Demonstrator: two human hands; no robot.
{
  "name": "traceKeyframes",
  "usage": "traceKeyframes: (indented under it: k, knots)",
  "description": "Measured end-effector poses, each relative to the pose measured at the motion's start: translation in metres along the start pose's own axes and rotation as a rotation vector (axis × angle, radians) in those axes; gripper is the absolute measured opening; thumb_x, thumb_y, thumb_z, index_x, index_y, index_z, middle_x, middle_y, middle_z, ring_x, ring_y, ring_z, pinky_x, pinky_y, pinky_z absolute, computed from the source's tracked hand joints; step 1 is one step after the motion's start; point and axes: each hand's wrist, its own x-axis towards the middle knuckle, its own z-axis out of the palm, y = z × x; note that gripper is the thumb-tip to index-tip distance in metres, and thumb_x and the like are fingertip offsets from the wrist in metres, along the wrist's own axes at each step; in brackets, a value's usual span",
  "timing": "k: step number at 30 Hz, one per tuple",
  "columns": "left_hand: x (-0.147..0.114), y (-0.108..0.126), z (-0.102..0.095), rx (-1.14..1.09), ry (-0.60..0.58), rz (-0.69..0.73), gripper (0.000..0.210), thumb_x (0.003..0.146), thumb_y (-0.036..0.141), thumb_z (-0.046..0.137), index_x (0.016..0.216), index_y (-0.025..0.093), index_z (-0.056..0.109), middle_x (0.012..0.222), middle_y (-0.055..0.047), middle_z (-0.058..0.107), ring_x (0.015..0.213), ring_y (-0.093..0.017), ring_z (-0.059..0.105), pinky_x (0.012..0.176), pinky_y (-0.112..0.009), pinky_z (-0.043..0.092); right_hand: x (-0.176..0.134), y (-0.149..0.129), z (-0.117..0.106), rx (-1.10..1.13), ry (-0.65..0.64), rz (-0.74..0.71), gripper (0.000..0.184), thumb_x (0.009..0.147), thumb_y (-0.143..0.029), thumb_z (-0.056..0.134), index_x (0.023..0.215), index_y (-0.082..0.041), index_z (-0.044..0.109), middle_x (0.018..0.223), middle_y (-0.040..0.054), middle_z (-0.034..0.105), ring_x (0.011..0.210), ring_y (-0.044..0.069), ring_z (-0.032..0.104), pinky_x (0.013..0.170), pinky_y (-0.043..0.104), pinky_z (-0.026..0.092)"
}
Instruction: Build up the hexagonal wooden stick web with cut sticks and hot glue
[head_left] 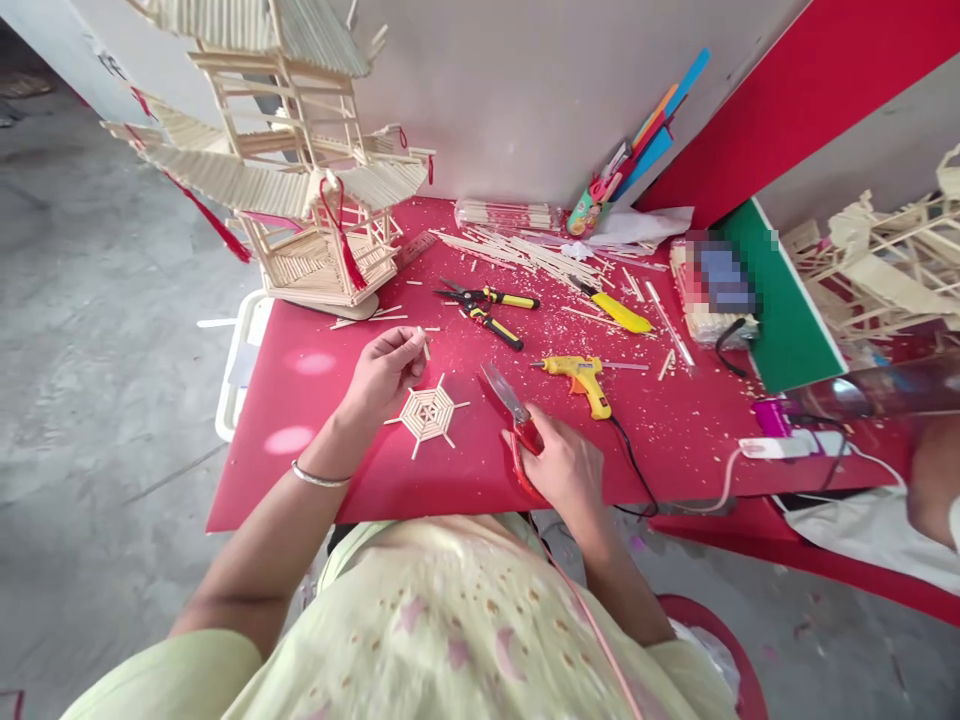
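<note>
Between the thumb and fingers of my left hand [384,372] is a short wooden stick [427,351], its end showing past the fingertips. Just below that hand, a flat hexagonal web of small sticks [426,414] lies on the red table, with spokes poking out beyond its rings. My right hand [568,468] is wrapped round the red handles of a pair of scissors [504,390], whose metal blades point away from me, toward the upper left. A yellow glue gun [585,380] lies beyond the right hand, its black cord running down to the table's front edge.
A tall stick pagoda [315,270] with red tassels stands back left. Yellow-black cutters [487,305], a yellow utility knife [619,310] and loose sticks [525,255] lie behind the hands. A pen holder [585,215], a green board [799,310] and another person's arm [934,480] are to the right.
</note>
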Motion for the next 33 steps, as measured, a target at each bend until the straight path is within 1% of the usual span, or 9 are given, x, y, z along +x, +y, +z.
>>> traceKeyframes:
  k: [6,8,10,13,16,20,25,29,33]
  knots:
    - [-0.006,0.0,-0.006,-0.049,0.001,-0.029,0.033,0.069,0.033,0.091,0.078,0.014,0.066,0.072,0.0,0.064,0.05,-0.004,0.046,0.039,-0.014,0.029,-0.013,0.008,0.005,0.031,0.014,0.031,0.061,0.095,-0.065,0.062,0.137,-0.022,0.065,0.105,0.0116,0.079,0.093,0.028,0.073,0.07,0.032,0.044]
    - [-0.009,-0.002,-0.007,-0.085,-0.003,-0.071,0.032,0.069,0.031,0.092,0.08,0.014,0.067,0.073,0.0,0.065,0.049,-0.003,0.047,0.037,-0.014,0.027,-0.013,0.004,0.003,0.124,0.047,-0.001,0.063,0.093,-0.066,0.064,0.137,-0.02,0.063,0.106,0.0123,0.078,0.094,0.028,0.072,0.075,0.034,0.048]
    - [-0.012,-0.005,-0.007,-0.119,0.003,-0.112,0.032,0.069,0.029,0.092,0.082,0.014,0.067,0.073,0.0,0.066,0.05,-0.003,0.05,0.037,-0.013,0.027,-0.01,-0.005,0.0,0.231,0.089,-0.078,0.065,0.092,-0.065,0.065,0.137,-0.018,0.061,0.108,0.0133,0.076,0.098,0.029,0.07,0.081,0.037,0.051]
    - [-0.017,-0.008,-0.001,-0.138,0.034,-0.135,0.032,0.07,0.029,0.092,0.084,0.014,0.068,0.07,0.0,0.066,0.057,-0.007,0.061,0.043,-0.013,0.04,-0.002,-0.022,-0.004,0.306,0.146,-0.213,0.062,0.094,-0.062,0.064,0.136,-0.017,0.059,0.108,0.0145,0.074,0.103,0.03,0.067,0.087,0.04,0.051]
    - [-0.023,-0.01,0.006,-0.163,0.068,-0.119,0.03,0.07,0.027,0.092,0.085,0.014,0.069,0.068,0.001,0.066,0.059,-0.008,0.065,0.051,-0.015,0.05,0.006,-0.04,-0.006,0.288,0.151,-0.264,0.059,0.096,-0.061,0.062,0.136,-0.018,0.058,0.107,0.0143,0.073,0.102,0.031,0.067,0.087,0.04,0.051]
    - [-0.03,-0.011,0.01,-0.176,0.093,-0.071,0.031,0.068,0.025,0.093,0.085,0.015,0.069,0.07,0.001,0.068,0.061,-0.008,0.066,0.051,-0.015,0.05,0.011,-0.052,-0.007,0.348,0.107,-0.239,0.055,0.097,-0.059,0.061,0.137,-0.02,0.058,0.111,0.0134,0.074,0.103,0.029,0.068,0.083,0.036,0.05]
    - [-0.037,-0.011,0.015,-0.086,0.102,0.037,0.032,0.071,0.031,0.091,0.084,0.016,0.066,0.06,0.005,0.063,0.046,-0.005,0.055,0.039,-0.014,0.039,0.011,-0.05,-0.009,0.491,-0.03,-0.13,0.051,0.099,-0.056,0.055,0.136,-0.021,0.058,0.087,0.004,0.072,0.085,0.024,0.07,0.069,0.029,0.045]
    - [-0.039,-0.014,0.02,-0.023,0.065,0.059,0.036,0.069,0.034,0.091,0.085,0.016,0.064,0.073,-0.002,0.074,0.055,-0.011,0.067,0.042,-0.018,0.047,0.01,-0.048,-0.01,0.488,-0.041,-0.111,0.051,0.098,-0.054,0.056,0.138,-0.022,0.057,0.089,0.0037,0.072,0.085,0.023,0.07,0.07,0.028,0.044]
    - [-0.039,-0.016,0.022,0.011,0.063,0.072,0.034,0.07,0.034,0.089,0.087,0.016,0.065,0.077,-0.004,0.076,0.058,-0.012,0.069,0.045,-0.018,0.049,0.007,-0.048,-0.009,0.462,-0.048,-0.101,0.049,0.099,-0.054,0.056,0.137,-0.024,0.057,0.092,0.0042,0.073,0.086,0.023,0.07,0.071,0.029,0.044]
